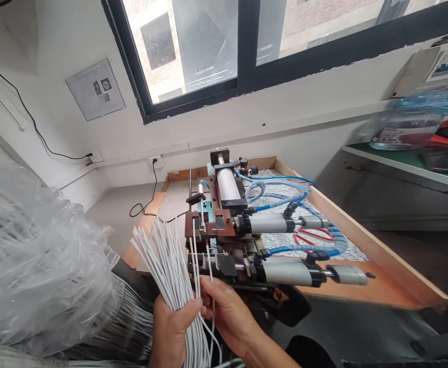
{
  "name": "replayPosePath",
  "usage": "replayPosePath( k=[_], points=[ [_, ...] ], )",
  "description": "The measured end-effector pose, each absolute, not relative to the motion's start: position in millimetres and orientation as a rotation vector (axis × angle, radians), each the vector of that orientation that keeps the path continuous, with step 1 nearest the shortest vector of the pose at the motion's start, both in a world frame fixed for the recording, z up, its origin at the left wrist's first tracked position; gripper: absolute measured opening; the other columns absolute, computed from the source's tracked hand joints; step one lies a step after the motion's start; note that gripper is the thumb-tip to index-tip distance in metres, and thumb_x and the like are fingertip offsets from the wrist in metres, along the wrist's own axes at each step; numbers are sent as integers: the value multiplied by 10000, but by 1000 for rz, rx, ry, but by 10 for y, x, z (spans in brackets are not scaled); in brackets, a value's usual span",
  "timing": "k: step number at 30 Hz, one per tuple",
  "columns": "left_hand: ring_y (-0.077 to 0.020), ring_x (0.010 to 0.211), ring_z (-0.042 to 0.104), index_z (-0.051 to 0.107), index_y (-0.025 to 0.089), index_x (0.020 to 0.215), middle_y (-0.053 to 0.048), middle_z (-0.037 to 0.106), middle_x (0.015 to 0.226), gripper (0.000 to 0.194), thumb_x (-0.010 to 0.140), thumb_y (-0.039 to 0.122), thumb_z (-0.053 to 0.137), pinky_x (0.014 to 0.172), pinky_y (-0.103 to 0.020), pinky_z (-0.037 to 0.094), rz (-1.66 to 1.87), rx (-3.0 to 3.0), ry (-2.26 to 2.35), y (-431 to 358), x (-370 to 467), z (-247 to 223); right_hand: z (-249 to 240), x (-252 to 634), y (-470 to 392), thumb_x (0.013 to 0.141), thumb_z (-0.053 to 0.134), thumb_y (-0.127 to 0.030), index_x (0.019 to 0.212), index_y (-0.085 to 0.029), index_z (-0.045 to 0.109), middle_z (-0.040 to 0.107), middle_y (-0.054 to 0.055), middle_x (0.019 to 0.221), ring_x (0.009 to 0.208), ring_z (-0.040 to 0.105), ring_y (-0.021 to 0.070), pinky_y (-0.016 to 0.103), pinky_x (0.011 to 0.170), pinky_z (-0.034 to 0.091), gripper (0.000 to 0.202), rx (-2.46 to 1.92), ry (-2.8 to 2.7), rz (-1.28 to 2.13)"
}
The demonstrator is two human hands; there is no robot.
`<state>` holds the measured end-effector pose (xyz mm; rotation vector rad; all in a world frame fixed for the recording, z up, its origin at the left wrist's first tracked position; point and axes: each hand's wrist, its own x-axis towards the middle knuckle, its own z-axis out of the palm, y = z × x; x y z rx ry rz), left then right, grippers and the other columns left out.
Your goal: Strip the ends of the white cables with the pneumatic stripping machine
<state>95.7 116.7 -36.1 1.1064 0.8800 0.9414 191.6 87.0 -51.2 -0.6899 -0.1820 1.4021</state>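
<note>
My left hand (174, 327) is closed around a thick bundle of white wires (166, 266), whose ends fan out upward. Close beside it, my right hand (224, 312) pinches a single white wire (210, 266) between thumb and fingers. That wire points up toward the pneumatic machine (224, 225), which has brown plates and several silver cylinders (285, 271). A couple of other wires stand apart from the bundle between my hands. Whether the tip of the pinched wire touches the machine I cannot tell.
A wooden-edged tray (365, 230) surrounds the machine, with blue air hoses (296, 194) and many short white offcuts inside. At left, clear plastic (36, 245) covers more wire bundles (128, 317). A green shelf (408, 158) at right carries a plastic jar (406, 125).
</note>
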Motion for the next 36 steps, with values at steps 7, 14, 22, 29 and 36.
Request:
replayPosePath(
  k=[7,14,22,29,36],
  points=[
    [-167,510,553,606,128,617,-11,621,529,132,509,167,672,541,-290,437,919,1056,1009,1096,874,-428,-633,1903,702,623,645,-368,578,-109,592,413,-46,464,400,236,31,184,378,139,268,-973,-316,1168],
    [-162,486,556,597,127,614,-7,612,500,133,516,171,677,517,-282,430,925,996,1035,1115,828,-447,-657,1867,527,600,661,-362,559,-111,604,415,-42,444,388,229,27,190,386,127,261,-1039,-241,1175],
    [-155,512,558,595,131,668,0,619,541,116,566,135,651,549,-288,435,902,1053,947,1097,816,-444,-568,1891,613,637,634,-354,648,-122,594,370,-61,465,417,267,42,177,409,202,237,-895,-272,1284],
    [-168,534,563,619,111,658,-21,632,570,110,558,142,650,554,-296,439,867,1026,842,1049,846,-322,-604,1806,657,586,676,-348,612,-118,591,395,-59,430,395,268,40,185,383,142,246,-965,-362,1268],
    [-206,561,609,617,110,641,-39,650,547,117,535,134,660,576,-332,477,903,925,994,1154,816,-358,-609,1837,675,631,631,-386,595,-121,587,463,-30,436,387,300,47,192,391,159,271,-1033,-313,1086]
  ],
)
